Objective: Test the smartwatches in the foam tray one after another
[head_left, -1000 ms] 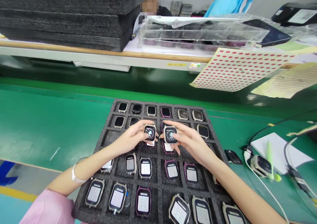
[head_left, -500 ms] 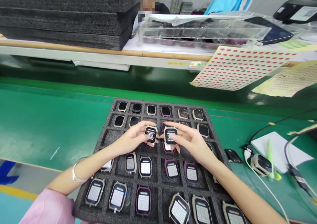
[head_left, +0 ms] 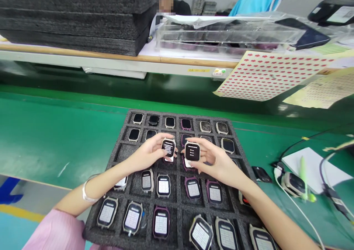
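Observation:
My left hand (head_left: 155,149) grips a light-cased smartwatch (head_left: 168,148) whose dark screen shows lines of white text, the thumb at its lower left edge. In my right hand (head_left: 211,158) is a second light-cased smartwatch (head_left: 192,152), its dark screen showing a short list; the thumb lies by its lower edge. Both watches are held side by side, apart, above a dark foam tray (head_left: 179,220). Strapless watches lie in the tray's compartments, such as a purple-cased watch (head_left: 160,223) with a lit white screen. Those in the far rows have dark screens.
Stacked black foam trays (head_left: 69,21) stand on the shelf at the back left, beside clear plastic trays (head_left: 221,38). A sticker sheet (head_left: 265,76) hangs off the shelf edge. On the right lie cables, another watch (head_left: 294,183), a green pen (head_left: 301,172) and white paper (head_left: 318,165).
The screen of the watch in my right hand has switched from text lines to a short list. My right thumb has moved off that screen towards its lower edge.

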Motion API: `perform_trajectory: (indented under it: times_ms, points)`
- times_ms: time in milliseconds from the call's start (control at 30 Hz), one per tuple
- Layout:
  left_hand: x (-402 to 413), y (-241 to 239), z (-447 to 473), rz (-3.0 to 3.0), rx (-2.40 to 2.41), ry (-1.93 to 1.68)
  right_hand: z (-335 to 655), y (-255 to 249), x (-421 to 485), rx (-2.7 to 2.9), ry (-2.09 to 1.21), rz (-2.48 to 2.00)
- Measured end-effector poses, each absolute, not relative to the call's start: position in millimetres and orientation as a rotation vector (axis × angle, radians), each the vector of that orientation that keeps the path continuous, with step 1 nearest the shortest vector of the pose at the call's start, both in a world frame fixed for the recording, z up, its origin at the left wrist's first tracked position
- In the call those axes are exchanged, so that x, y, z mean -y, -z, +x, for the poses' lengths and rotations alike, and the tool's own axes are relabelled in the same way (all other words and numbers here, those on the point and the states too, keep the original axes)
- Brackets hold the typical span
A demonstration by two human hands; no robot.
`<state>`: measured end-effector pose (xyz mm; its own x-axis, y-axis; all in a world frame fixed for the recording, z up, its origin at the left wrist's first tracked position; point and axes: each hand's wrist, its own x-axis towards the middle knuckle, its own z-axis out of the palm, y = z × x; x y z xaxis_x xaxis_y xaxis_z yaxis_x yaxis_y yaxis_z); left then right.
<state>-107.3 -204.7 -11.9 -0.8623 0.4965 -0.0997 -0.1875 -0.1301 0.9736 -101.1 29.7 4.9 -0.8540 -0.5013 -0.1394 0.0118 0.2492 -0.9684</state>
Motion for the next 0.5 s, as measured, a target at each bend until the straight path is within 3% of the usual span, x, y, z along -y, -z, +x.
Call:
perform_trajectory:
  times_ms: [267, 500]
  points:
    - [203.4, 6.0, -105.1, 0.313, -1.682, -2.018, -102.3, -4.0, -65.1, -2.734, 1.027, -0.73]
    - [203.6, 7.3, -105.5, 0.337, -1.711, -2.006, -91.5, 1.8, -91.4, -2.884, 0.81, -0.781]
